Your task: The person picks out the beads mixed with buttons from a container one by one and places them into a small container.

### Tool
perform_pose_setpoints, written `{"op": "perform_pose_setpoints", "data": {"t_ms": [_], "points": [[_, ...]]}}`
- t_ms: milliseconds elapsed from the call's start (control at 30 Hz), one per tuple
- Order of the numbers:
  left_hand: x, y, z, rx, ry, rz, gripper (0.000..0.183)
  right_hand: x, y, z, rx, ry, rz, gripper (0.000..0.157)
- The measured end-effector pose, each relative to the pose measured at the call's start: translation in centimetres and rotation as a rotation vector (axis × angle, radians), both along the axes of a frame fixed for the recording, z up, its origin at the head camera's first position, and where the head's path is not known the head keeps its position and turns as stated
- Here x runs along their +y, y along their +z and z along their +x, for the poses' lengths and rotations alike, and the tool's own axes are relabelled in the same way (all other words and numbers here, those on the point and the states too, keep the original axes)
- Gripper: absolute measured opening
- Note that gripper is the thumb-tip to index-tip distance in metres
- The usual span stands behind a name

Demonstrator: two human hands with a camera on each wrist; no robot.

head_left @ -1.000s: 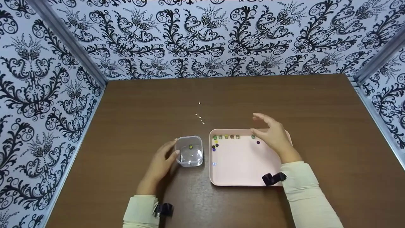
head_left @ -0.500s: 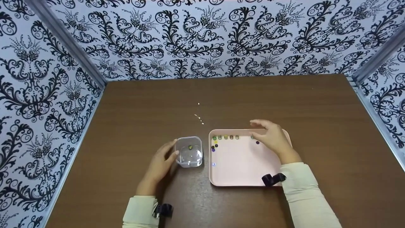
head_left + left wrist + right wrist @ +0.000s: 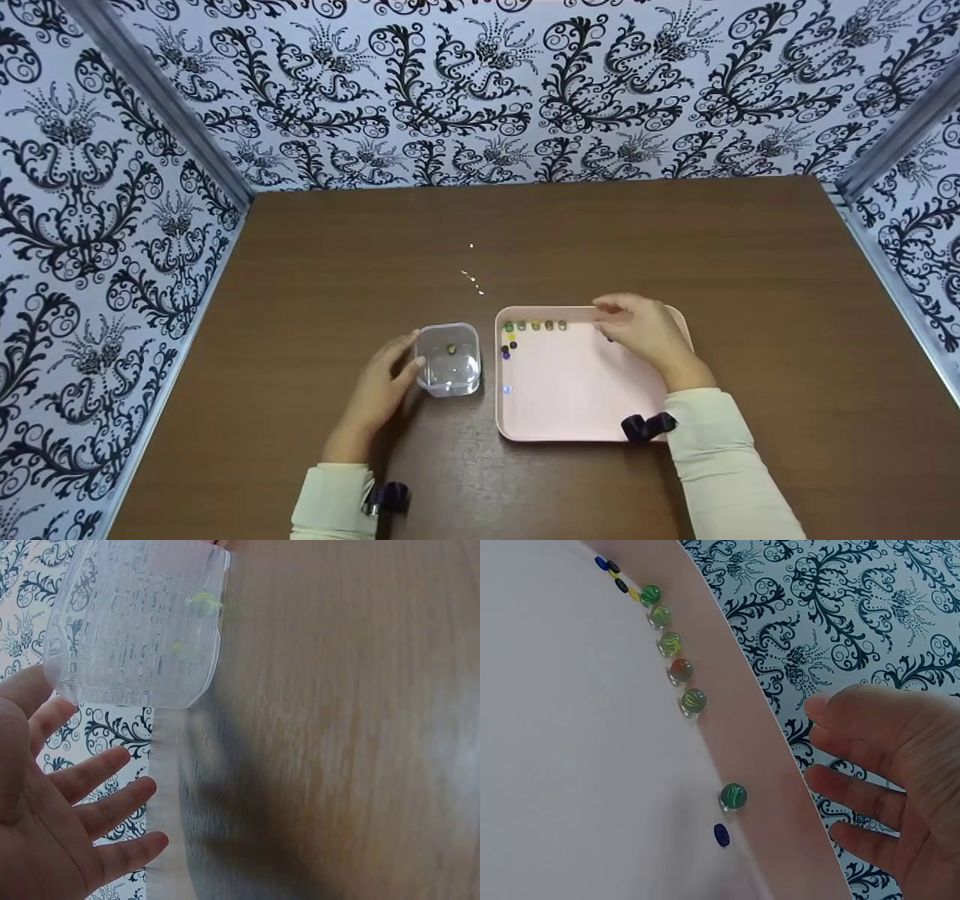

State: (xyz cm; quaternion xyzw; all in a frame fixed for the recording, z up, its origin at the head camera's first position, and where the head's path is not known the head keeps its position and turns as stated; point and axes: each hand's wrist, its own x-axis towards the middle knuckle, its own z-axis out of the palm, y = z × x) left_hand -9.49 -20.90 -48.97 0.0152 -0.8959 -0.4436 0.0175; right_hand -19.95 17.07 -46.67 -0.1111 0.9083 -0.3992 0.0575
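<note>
In the head view my right hand [image 3: 637, 330] hovers over the far right part of the pink tray [image 3: 577, 405], thumb and fingers close together. It hides a green marble [image 3: 733, 796], which the right wrist view shows lying at the tray wall, apart from the fingers, beside a dark blue flat disc [image 3: 721, 835]. My left hand [image 3: 382, 382] rests its thumb and a finger against the left side of a clear plastic container [image 3: 454, 386]; its other fingers are spread in the left wrist view. One greenish-yellow marble [image 3: 451, 349] lies inside the container.
Several marbles [image 3: 536, 325] line the tray's far wall. Small dark and yellow discs [image 3: 505, 354] sit near its far left corner, and a pale shiny piece [image 3: 508, 389] lies by the left wall. The brown table [image 3: 360, 247] meets patterned walls [image 3: 465, 90] behind.
My right hand has lowered toward the tray, and its fingers have drawn closer to the thumb. The left hand and the container have stayed in place.
</note>
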Motion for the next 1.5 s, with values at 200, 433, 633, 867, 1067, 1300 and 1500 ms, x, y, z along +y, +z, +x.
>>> {"op": "perform_pose_setpoints", "data": {"t_ms": [200,433,633,867,1067,1300,1500], "points": [[0.0,0.0,0.0,0.004,-0.006,0.007,0.046,0.0,-0.4,0.0,-0.020,-0.023,-0.012,0.034],[0.1,0.0,-0.1,0.024,-0.008,0.006,0.045,0.1,-0.8,-0.1,-0.079,0.000,-0.100,0.035],[0.0,-0.1,-0.1,0.039,-0.014,0.007,0.045,0.3,-1.0,-0.1,-0.082,0.008,-0.100,0.035],[0.0,-0.1,-0.2,0.020,-0.024,0.005,0.046,0.6,-1.3,-0.1,-0.104,0.019,-0.102,0.036],[-0.1,-0.2,-0.2,0.028,-0.028,0.006,0.046,0.7,-1.6,-0.2,-0.112,0.009,-0.119,0.034],[-0.2,-0.3,-0.2,0.022,-0.024,0.005,0.047,0.8,-2.0,-0.2,-0.071,0.011,-0.096,0.033],[-0.1,-0.3,-0.2,0.025,-0.029,0.010,0.047,0.9,-2.4,-0.3,-0.068,0.030,-0.094,0.031]]}}
